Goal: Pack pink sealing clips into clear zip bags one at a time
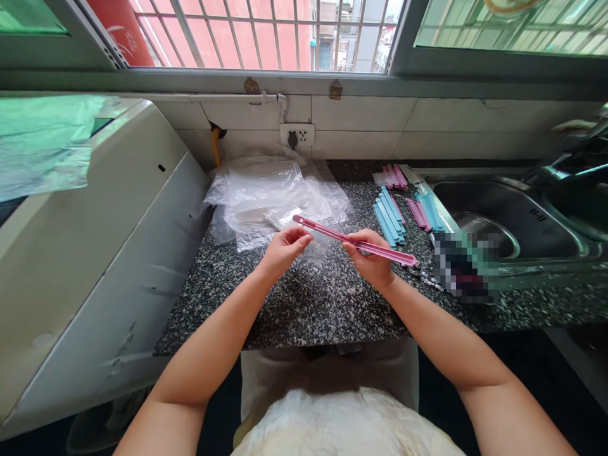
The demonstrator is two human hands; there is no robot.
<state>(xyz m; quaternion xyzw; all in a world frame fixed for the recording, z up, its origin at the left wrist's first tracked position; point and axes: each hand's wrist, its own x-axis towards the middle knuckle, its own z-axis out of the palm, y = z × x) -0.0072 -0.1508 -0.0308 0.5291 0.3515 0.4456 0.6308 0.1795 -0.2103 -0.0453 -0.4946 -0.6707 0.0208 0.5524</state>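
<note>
A long, thin pink plastic bag clip (pixel 327 229) slants over the counter, its left end higher in the view. My right hand (pixel 373 256) grips it around the middle, thumb in front and fingers behind. My left hand (pixel 286 251) is just below the clip's left end, thumb and fingers pinched together. Whether anything small is in that pinch is hidden. Behind my left hand, clear plastic bags (pixel 266 190) lie in a crumpled pile. Right of my right hand are stacked light blue clips (pixel 388 218).
More pink clips (pixel 395 176) and a blue and pink group (pixel 427 212) lie by the steel sink (pixel 503 196). A blurred-out dark object (pixel 465 269) sits at the sink's front corner. A wall socket (pixel 297 135) has a plug in it. A whitish panel (pixel 118 253) bounds the left.
</note>
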